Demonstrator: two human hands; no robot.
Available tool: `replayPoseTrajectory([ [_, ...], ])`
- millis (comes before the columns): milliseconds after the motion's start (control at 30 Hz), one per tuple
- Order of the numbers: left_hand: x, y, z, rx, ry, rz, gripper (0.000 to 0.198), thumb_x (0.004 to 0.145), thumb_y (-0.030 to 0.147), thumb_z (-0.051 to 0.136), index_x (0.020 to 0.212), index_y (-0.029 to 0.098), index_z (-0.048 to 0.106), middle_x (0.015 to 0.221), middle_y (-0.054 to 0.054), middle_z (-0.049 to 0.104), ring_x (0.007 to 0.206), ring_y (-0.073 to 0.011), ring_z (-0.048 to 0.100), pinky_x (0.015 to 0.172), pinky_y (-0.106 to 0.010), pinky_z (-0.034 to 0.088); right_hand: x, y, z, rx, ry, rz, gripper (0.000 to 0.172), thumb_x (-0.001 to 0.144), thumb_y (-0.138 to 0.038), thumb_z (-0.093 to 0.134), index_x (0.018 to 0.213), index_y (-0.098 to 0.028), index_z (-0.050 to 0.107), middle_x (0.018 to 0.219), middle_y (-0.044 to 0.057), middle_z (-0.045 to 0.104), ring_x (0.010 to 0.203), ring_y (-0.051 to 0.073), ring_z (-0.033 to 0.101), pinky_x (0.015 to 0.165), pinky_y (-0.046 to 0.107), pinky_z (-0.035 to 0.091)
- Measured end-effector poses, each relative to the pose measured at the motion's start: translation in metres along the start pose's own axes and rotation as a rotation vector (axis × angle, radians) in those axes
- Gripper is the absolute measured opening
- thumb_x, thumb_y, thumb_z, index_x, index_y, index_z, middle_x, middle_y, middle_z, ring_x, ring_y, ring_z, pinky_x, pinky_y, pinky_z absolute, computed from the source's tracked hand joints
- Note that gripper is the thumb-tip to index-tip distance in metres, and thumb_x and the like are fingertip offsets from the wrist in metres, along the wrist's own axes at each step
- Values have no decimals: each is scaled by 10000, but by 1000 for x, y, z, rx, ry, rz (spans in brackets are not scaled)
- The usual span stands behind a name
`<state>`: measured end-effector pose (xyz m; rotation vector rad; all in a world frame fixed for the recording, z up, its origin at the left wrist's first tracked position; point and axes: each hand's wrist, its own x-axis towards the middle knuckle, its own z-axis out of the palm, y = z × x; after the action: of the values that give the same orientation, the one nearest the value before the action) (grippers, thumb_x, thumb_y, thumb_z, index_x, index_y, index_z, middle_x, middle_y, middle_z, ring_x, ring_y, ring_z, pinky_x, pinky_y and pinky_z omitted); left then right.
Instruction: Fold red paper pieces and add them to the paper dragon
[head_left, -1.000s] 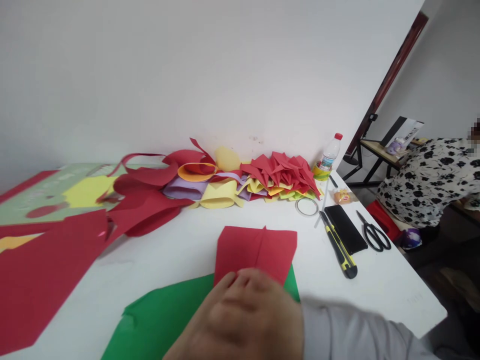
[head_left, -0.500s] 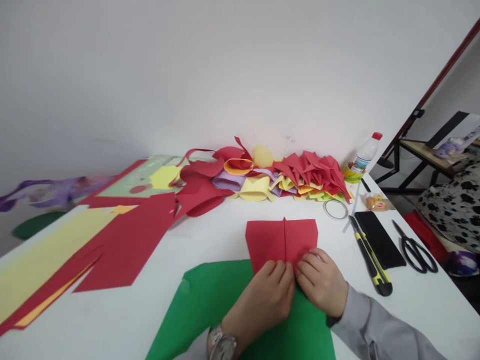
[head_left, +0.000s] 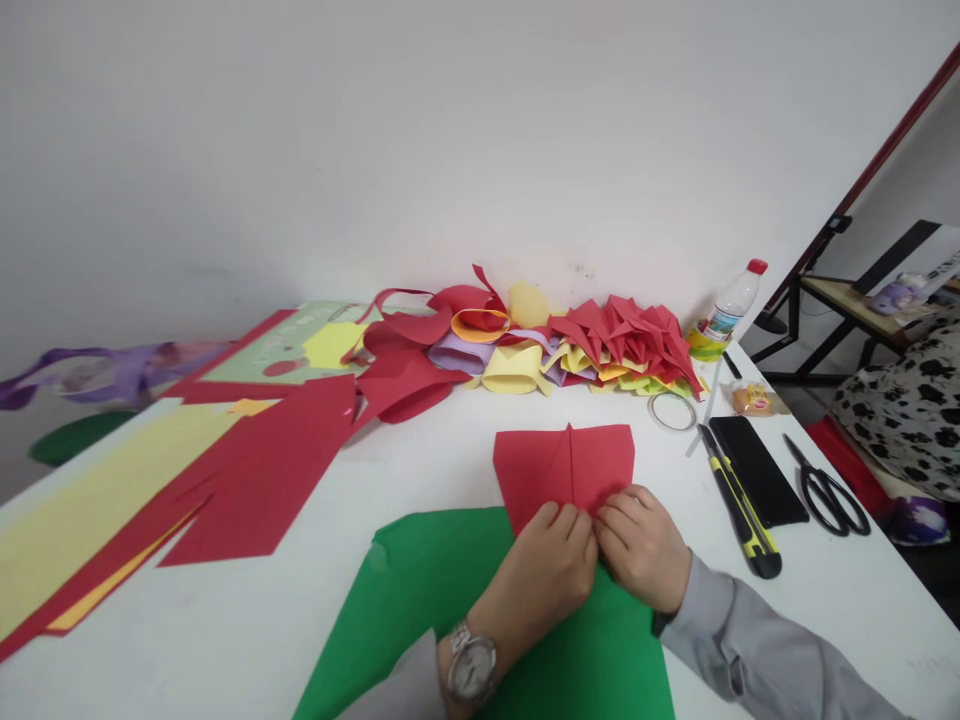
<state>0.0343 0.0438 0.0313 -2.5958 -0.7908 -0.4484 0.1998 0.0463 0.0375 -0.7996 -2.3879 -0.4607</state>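
A red folded paper (head_left: 564, 462) with a vertical crease down its middle lies partly over a large green sheet (head_left: 431, 575). My left hand (head_left: 551, 562), with a watch on its wrist, has its fingers closed on the paper's lower part, just left of the crease. Close beside it, my right hand (head_left: 643, 545) pinches the same paper on the right side. The fingertips of both hands nearly meet near the crease and hide the paper's lower end.
Red, yellow and purple paper pieces (head_left: 517, 365) line the wall. Red sheets (head_left: 262, 480) and a yellow sheet (head_left: 97, 490) lie left. At right are a cutter (head_left: 739, 500), a black phone-like slab (head_left: 757, 470), scissors (head_left: 827, 487), tape roll (head_left: 673, 411) and bottle (head_left: 727, 305).
The view has shifted slightly. Both hands stay on the red paper, and the left hand has turned a little, showing more of the watch. A faint diagonal crease shows left of the middle.
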Motion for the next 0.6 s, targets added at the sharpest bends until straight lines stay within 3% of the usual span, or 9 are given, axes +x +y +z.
replayPoseTrajectory([
  [167,-3,-5,-7,-6,29,-17,154,837,50,473,812,125,605,762,-93,638,650,-224,534,595,-380,366,2,0,-6,4,59,-21,360,949,-67,385,700,-134,636,713,86,635,769,195,556,686,348,433],
  [600,-20,-30,-13,-220,106,-116,192,809,29,526,831,169,654,808,-35,691,705,-204,537,639,-347,399,-11,20,-10,37,-6,-21,253,907,-91,424,737,-146,602,697,52,611,780,186,553,670,341,379],
])
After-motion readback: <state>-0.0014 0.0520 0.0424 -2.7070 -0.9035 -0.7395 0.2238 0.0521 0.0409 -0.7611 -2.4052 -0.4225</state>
